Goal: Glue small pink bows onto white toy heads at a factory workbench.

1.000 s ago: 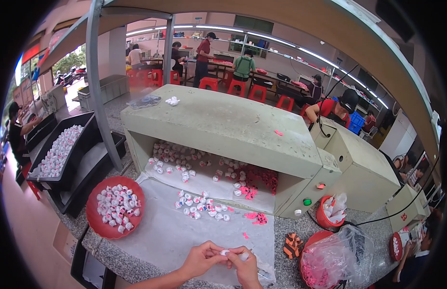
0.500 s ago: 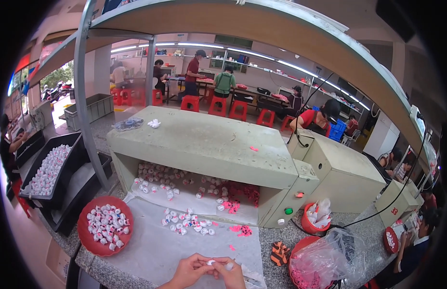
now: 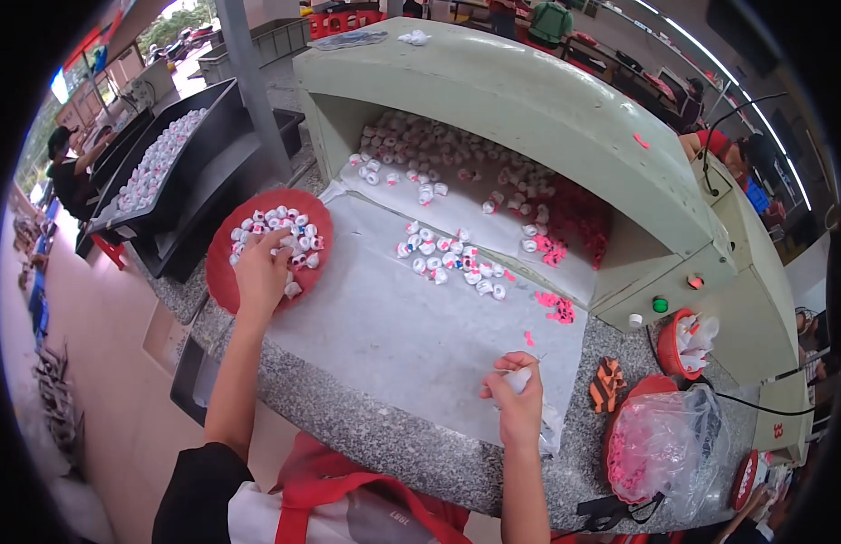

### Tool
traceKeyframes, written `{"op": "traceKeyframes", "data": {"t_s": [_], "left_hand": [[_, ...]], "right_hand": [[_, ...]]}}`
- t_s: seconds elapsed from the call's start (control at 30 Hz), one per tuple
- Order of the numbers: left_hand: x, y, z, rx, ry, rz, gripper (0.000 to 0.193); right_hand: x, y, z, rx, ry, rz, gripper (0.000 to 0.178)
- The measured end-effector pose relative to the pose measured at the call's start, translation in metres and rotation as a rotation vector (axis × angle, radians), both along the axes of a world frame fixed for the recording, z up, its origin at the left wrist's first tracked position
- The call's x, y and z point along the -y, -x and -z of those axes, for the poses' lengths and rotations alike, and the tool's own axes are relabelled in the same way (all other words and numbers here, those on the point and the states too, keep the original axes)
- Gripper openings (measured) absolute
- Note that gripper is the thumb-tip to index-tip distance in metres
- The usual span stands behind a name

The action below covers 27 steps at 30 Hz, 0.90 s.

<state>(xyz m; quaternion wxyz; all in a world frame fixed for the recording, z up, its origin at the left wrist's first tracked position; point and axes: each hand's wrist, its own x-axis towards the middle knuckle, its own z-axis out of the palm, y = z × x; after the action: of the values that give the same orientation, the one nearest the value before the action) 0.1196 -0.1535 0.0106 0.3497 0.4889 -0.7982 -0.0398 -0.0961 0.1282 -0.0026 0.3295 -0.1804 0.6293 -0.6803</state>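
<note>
My left hand [image 3: 265,270] is over the red bowl [image 3: 223,288] at the left. Its fingers are slightly apart among small white rounded pieces [image 3: 277,218] with pink and dark marks. I cannot see a piece held clear of the others. Above the white sheet [image 3: 393,335], my right hand [image 3: 516,399] is closed around a small white bottle [image 3: 517,379] with what looks like a thin tip. Beyond it on the sheet lie a cluster of white pieces [image 3: 452,258] and flat pink pieces [image 3: 558,308].
A pale green box-like machine [image 3: 493,100] stands open-fronted ahead, holding more white and pink pieces. Black bins [image 3: 212,159] are at the left. At the right are an orange-and-black patterned piece [image 3: 607,384], a red tub [image 3: 679,349] and a plastic bag [image 3: 679,444] over pink pieces.
My left hand has left my right hand and moved to the bowl at the left. My right hand has moved apart to the right with the bottle. The view has tipped downward.
</note>
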Motion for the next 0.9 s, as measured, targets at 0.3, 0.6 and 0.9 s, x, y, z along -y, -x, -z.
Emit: {"op": "traceKeyframes", "data": {"t_s": [0.3,0.6,0.9], "left_hand": [[-0.012,0.117,0.047,0.087,0.054,0.390,0.031],[-0.126,0.099,-0.007,-0.982,-1.717,0.876,0.033],[-0.144,0.102,0.011,-1.034,-1.846,0.873,0.039]], "right_hand": [[0.001,-0.010,0.001,-0.075,0.100,-0.102,0.038],[-0.007,0.000,-0.019,-0.005,0.158,0.056,0.032],[-0.010,-0.006,-0.038,0.016,0.147,0.142,0.028]]}}
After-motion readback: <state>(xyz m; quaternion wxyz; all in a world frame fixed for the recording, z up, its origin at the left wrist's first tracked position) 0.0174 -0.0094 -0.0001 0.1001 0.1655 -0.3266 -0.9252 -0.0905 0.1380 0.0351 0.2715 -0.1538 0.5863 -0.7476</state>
